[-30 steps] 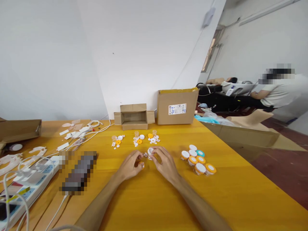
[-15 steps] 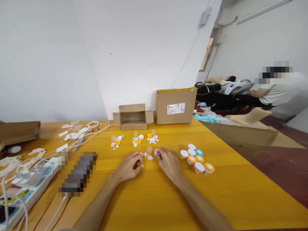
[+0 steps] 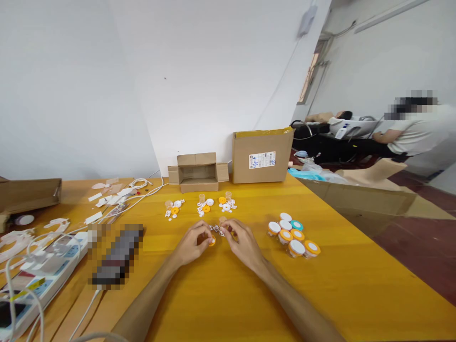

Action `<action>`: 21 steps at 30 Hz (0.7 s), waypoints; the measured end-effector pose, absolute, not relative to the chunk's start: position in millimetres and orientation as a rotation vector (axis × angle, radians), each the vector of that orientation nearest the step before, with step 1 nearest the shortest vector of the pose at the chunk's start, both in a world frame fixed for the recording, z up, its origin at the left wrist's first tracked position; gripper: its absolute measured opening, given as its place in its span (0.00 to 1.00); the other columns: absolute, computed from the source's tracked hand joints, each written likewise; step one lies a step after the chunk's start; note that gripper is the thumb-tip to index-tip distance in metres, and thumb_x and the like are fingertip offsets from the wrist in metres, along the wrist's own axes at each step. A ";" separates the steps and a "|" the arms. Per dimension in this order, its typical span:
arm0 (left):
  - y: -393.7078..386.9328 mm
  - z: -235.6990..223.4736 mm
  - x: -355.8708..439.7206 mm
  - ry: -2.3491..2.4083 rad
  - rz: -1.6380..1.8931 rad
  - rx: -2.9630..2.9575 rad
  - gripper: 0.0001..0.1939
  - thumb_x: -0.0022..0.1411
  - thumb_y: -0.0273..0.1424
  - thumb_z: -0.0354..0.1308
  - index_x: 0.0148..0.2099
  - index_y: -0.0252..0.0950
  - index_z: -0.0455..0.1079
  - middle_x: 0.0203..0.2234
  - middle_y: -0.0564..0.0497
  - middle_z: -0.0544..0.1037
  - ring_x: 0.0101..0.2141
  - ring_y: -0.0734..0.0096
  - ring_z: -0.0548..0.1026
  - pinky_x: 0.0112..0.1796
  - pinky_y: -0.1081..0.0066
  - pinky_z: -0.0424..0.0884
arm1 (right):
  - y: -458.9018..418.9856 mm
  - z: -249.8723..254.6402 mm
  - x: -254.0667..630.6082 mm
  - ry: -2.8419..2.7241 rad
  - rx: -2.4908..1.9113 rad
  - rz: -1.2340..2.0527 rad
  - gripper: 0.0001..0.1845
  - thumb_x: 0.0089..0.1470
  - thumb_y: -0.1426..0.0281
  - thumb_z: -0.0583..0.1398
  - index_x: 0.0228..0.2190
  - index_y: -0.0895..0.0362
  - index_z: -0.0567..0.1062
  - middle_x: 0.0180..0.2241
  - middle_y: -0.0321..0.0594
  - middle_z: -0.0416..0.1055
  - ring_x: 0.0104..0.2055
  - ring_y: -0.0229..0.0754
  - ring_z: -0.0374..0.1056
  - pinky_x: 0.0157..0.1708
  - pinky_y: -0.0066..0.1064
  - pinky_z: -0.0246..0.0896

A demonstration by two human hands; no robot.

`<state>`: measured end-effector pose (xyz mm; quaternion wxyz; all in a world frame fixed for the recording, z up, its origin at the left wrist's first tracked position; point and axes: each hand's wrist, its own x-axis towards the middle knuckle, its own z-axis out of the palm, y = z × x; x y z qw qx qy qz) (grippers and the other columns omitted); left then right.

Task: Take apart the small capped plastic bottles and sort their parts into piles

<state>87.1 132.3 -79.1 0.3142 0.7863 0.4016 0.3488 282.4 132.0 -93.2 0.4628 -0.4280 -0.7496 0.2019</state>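
Note:
My left hand (image 3: 195, 243) is closed, thumb and fingers pinched at a small orange cap (image 3: 213, 241) with a white middle, low over the table. Opposite it, my right hand (image 3: 245, 241) has its fingers curled inward. Its fingertips meet beside a small clear cup (image 3: 223, 219) and white perforated pieces (image 3: 215, 228); what they grip, if anything, is hidden. Beyond the hands lie three small groups of parts, with clear cups, orange rings (image 3: 206, 209), white caps (image 3: 210, 202) and little white discs.
Several lidded clear jars (image 3: 297, 247) with orange, white and teal tops stand to the right. An open cardboard box (image 3: 198, 176) and a taller carton (image 3: 262, 159) are against the wall. Left are a pixelated phone (image 3: 117, 256), a power strip (image 3: 46, 280) and cables. A person sits far right.
My right hand moved right with a white cap, uncovering the clear cup, then came back left to the perforated pieces. The white cap no longer shows. My left hand stays at the orange cap.

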 end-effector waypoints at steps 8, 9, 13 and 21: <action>131.4 -71.6 91.1 1.041 1.125 1.930 0.14 0.62 0.41 0.58 0.30 0.37 0.72 0.30 0.50 0.73 0.31 0.69 0.68 0.36 0.69 0.66 | 125.2 -100.7 258.4 -1.570 -0.874 1.235 0.19 0.54 0.55 0.63 0.42 0.54 0.76 0.35 0.40 0.76 0.34 0.41 0.71 0.32 0.31 0.69; 131.2 -71.1 91.4 1.043 1.121 1.929 0.14 0.62 0.42 0.59 0.30 0.37 0.72 0.30 0.50 0.73 0.31 0.69 0.68 0.36 0.70 0.66 | 126.3 -102.6 258.0 -1.525 -0.860 1.292 0.21 0.52 0.53 0.64 0.41 0.54 0.77 0.34 0.40 0.76 0.34 0.41 0.71 0.31 0.31 0.69; 130.3 -70.8 91.8 1.032 1.104 1.944 0.14 0.63 0.42 0.58 0.32 0.37 0.74 0.31 0.50 0.73 0.31 0.69 0.68 0.36 0.69 0.66 | 131.9 -107.2 261.6 -1.412 -0.835 1.411 0.24 0.46 0.52 0.68 0.39 0.56 0.78 0.33 0.40 0.76 0.31 0.40 0.71 0.34 0.33 0.71; 132.0 -78.3 89.7 1.065 1.049 2.070 0.10 0.66 0.36 0.54 0.38 0.39 0.74 0.35 0.49 0.74 0.34 0.68 0.69 0.40 0.68 0.69 | 138.1 -108.0 269.5 -1.417 -0.866 1.369 0.23 0.43 0.54 0.70 0.38 0.55 0.80 0.33 0.40 0.78 0.33 0.43 0.73 0.38 0.38 0.72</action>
